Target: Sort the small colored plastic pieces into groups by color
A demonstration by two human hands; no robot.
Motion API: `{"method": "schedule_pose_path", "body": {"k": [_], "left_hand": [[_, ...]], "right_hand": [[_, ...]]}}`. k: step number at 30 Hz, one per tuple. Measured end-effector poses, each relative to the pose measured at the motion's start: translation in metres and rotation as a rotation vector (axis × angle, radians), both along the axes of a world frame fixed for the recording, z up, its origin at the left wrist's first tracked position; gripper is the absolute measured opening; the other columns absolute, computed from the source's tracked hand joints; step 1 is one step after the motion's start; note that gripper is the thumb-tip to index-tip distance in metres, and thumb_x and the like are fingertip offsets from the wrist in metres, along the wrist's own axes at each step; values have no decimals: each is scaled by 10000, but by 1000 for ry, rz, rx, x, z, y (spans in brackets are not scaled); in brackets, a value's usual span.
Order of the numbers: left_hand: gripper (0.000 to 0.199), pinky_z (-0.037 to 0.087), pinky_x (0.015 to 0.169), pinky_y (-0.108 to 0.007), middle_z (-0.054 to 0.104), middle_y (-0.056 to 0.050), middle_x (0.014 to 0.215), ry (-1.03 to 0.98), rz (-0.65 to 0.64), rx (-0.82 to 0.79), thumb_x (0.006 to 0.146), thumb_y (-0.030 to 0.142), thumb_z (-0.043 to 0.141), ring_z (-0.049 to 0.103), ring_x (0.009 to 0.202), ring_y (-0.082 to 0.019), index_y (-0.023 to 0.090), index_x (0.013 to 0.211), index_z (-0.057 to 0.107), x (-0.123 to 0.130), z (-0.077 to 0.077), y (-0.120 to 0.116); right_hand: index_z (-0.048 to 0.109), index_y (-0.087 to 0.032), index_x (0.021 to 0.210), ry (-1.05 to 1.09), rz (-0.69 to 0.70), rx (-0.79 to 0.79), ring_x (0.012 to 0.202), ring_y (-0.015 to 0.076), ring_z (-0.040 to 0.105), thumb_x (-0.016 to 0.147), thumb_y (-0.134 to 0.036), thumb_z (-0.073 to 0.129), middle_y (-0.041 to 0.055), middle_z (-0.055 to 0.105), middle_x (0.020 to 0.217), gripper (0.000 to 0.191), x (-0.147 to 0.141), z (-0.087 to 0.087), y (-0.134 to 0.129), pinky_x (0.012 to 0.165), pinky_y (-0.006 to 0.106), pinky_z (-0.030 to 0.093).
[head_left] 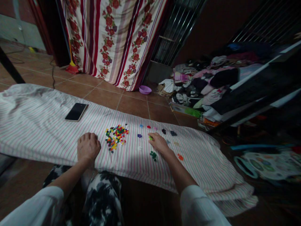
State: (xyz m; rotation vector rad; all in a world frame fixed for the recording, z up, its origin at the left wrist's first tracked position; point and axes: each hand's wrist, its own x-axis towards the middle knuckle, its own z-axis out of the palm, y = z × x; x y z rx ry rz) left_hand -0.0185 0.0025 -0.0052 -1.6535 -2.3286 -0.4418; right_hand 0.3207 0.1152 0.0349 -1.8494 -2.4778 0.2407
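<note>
My right hand (pixel 160 143) reaches over the striped cloth, thumb and fingers pinched at a small yellow-green piece (pixel 150 137). Around it lie small groups of pieces sorted by colour: dark blue (pixel 139 136), red (pixel 148 126), black (pixel 164 131), dark green (pixel 153 155) and orange (pixel 180 157). Light blue, pink, white and beige groups are there too. My left hand (pixel 88 147) rests on the cloth, fingers curled under, with nothing visible in it. Just to its right spreads a mixed pile of small colourful pieces (pixel 117 135).
A phone (pixel 76 112) lies on the striped cloth (pixel 42 125), toward the far left. Beyond, on the tiled floor, are a purple basin (pixel 145 90) and a red broom (pixel 72 67) by a floral curtain (pixel 109 37). Heaped clothes (pixel 207 78) fill the right side.
</note>
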Motion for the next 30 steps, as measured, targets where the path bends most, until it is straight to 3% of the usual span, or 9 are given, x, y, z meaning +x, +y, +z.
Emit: {"method": "schedule_pose_path", "body": {"k": [8, 15, 25, 30], "left_hand": [[202, 348, 822, -392, 592, -111, 931, 12, -14, 28, 845, 259, 420, 514, 931, -275, 162, 913, 584, -2, -5, 0], [190, 353, 828, -396, 595, -117, 928, -13, -12, 26, 835, 250, 441, 516, 939, -279, 157, 914, 587, -1, -3, 2], [173, 359, 841, -404, 590, -116, 919, -18, -13, 35, 822, 238, 450, 508, 933, -285, 154, 895, 583, -1, -4, 2], [163, 361, 849, -408, 587, -120, 918, -46, -22, 47, 818, 223, 453, 503, 938, -286, 154, 889, 582, -1, -2, 2]], "right_hand": [[682, -182, 1111, 21, -40, 3, 1011, 177, 580, 884, -171, 521, 96, 620, 1094, 279, -1, -14, 13, 858, 242, 381], [678, -163, 1111, 27, -34, 41, 987, 171, 578, 882, -171, 522, 97, 628, 1073, 278, 0, -17, 13, 863, 239, 383], [678, -178, 1114, -9, -28, 117, 973, 194, 599, 847, -230, 572, 100, 661, 1060, 292, 1, -5, 10, 830, 263, 411], [704, -155, 1058, 165, 23, 199, 863, 179, 613, 863, -263, 558, 92, 670, 977, 267, -36, 9, 13, 817, 269, 428]]}}
